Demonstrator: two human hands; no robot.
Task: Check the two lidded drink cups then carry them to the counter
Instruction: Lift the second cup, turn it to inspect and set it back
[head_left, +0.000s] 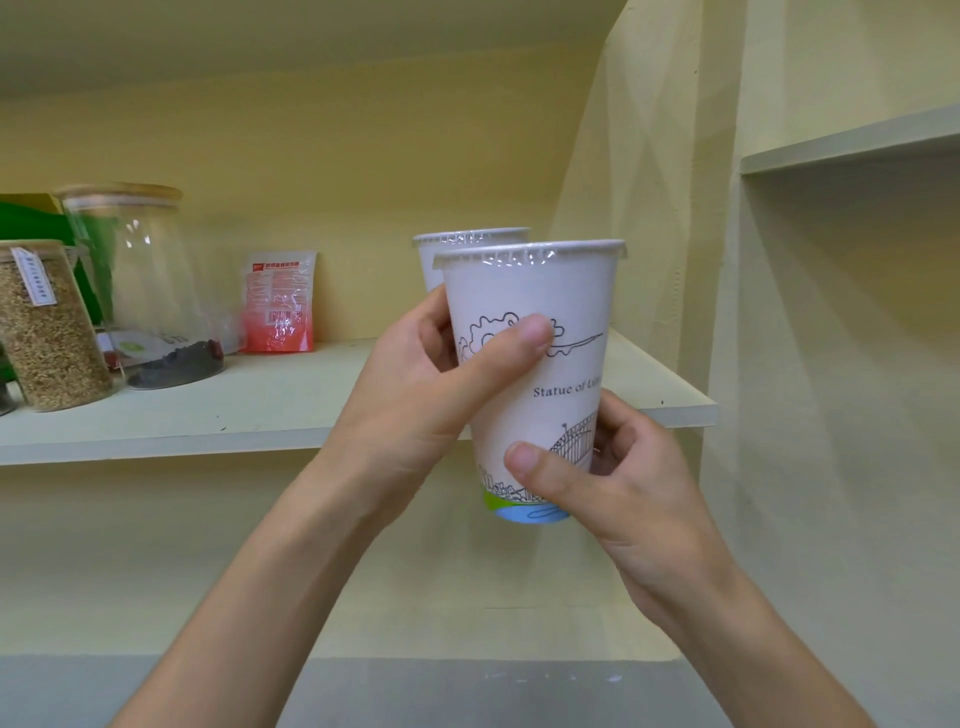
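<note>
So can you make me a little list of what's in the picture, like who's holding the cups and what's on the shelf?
near cup: white paper cup with line drawings, film-sealed top, upright
left hand: left hand wrapped around its upper half
right hand: right hand gripping near its base
far cup: second sealed cup behind, mostly hidden; who holds it unclear
shelf: shelf behind the cups
on shelf: grain jar, glass jar, red pouch

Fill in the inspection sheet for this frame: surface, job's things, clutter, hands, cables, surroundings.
Surface: pale shelf, partly bare.
Job's things: front cup held upright, film lid on; rear cup mostly hidden behind it, holder unclear.
Clutter: grain jar, glass jar, red pouch.
Hands: left hand grips front cup mid-body; right hand grips its base.
Cables: nothing seen.
Surroundings: yellow wall, upper shelf.
</note>
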